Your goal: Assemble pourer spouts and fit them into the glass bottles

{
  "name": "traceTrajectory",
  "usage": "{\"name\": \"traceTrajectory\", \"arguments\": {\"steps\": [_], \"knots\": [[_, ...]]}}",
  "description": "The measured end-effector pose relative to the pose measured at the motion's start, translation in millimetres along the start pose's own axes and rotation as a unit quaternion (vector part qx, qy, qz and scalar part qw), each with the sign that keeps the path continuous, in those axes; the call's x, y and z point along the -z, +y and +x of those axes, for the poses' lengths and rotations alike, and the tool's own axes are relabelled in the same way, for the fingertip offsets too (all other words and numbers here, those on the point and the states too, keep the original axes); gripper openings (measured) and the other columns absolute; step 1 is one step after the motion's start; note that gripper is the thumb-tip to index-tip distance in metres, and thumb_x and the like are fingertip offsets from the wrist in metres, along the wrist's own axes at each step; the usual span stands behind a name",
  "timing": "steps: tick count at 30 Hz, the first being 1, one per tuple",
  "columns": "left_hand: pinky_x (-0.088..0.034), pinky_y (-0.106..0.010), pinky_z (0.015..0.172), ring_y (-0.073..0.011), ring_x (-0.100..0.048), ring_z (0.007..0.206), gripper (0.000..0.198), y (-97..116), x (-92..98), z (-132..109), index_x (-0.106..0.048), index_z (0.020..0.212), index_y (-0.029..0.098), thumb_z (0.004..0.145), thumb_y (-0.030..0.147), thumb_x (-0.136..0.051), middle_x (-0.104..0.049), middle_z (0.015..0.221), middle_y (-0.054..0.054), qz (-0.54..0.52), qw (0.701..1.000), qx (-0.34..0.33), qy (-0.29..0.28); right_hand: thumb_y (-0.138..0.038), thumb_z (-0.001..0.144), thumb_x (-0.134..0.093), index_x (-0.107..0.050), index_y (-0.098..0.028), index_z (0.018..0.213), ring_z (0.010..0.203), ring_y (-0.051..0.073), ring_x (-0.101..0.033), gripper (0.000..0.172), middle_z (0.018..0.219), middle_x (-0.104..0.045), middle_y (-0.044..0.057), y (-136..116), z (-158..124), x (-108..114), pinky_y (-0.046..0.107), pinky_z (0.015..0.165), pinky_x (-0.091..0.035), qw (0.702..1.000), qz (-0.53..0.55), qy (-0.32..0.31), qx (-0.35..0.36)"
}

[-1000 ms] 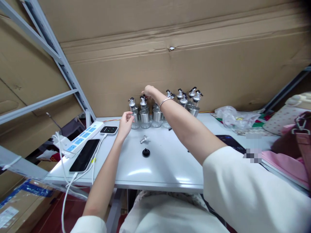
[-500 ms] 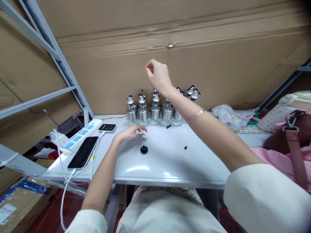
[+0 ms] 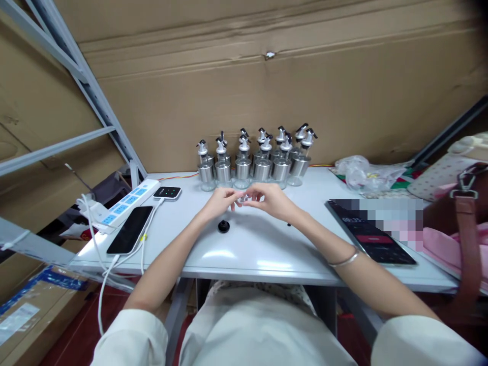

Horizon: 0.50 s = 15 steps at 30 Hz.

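Note:
My left hand (image 3: 221, 202) and my right hand (image 3: 267, 199) meet over the middle of the table. Between their fingertips is a small silvery-white part (image 3: 241, 201), mostly covered by the fingers; its exact kind is unclear. Both hands are closed on it. Nearer me lies a black round stopper-like piece (image 3: 223, 226), flat side down. A tiny black piece (image 3: 289, 224) shows beside my right wrist. Just behind the hands stand several glass bottles with steel sleeves (image 3: 243, 168), topped by silver pour spouts with black levers.
On the left are a white power strip (image 3: 125, 206), a dark phone (image 3: 130, 230) with a white cable, and a small device (image 3: 168, 192). At right lie a tablet (image 3: 369, 234), a plastic bag (image 3: 358, 170) and a brown strap (image 3: 467, 244). Cardboard (image 3: 213, 91) backs the table.
My right hand has come down from above the bottles to meet my left. My left hand, with the small silvery part, has moved slightly right. The tablet now shows.

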<state>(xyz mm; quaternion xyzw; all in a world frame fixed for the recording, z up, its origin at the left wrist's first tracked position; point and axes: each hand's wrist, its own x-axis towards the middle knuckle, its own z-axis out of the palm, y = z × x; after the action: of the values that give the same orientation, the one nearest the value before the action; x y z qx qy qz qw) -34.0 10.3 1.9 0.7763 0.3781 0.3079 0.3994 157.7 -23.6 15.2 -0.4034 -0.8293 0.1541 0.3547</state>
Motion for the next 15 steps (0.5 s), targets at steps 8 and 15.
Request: {"name": "traceTrajectory", "arguments": {"steps": [8, 15], "knots": [[-0.047, -0.024, 0.07, -0.0143, -0.063, 0.085, 0.034, 4, -2.5, -3, -0.053, 0.106, 0.019, 0.08, 0.038, -0.064, -0.065, 0.105, -0.006, -0.046, 0.993, -0.11, 0.013, -0.048, 0.08, -0.055, -0.069, -0.013, 0.088, 0.066, 0.016, -0.056, 0.038, 0.073, -0.066, 0.006, 9, -4, 26, 0.03, 0.065, -0.045, 0.984, 0.157, -0.043, -0.073], [-0.048, -0.027, 0.078, -0.0142, -0.062, 0.087, 0.017, 7, -19.6, -7, -0.056, 0.099, 0.019, 0.082, 0.024, -0.06, -0.065, 0.096, -0.004, -0.024, 0.989, -0.144, -0.031, -0.05, 0.076, -0.056, -0.064, -0.014, 0.094, 0.068, 0.015, -0.053, 0.042, 0.079, -0.063, 0.005, 17, -7, 47, 0.029, 0.064, -0.042, 0.981, 0.115, -0.108, -0.114]]}}
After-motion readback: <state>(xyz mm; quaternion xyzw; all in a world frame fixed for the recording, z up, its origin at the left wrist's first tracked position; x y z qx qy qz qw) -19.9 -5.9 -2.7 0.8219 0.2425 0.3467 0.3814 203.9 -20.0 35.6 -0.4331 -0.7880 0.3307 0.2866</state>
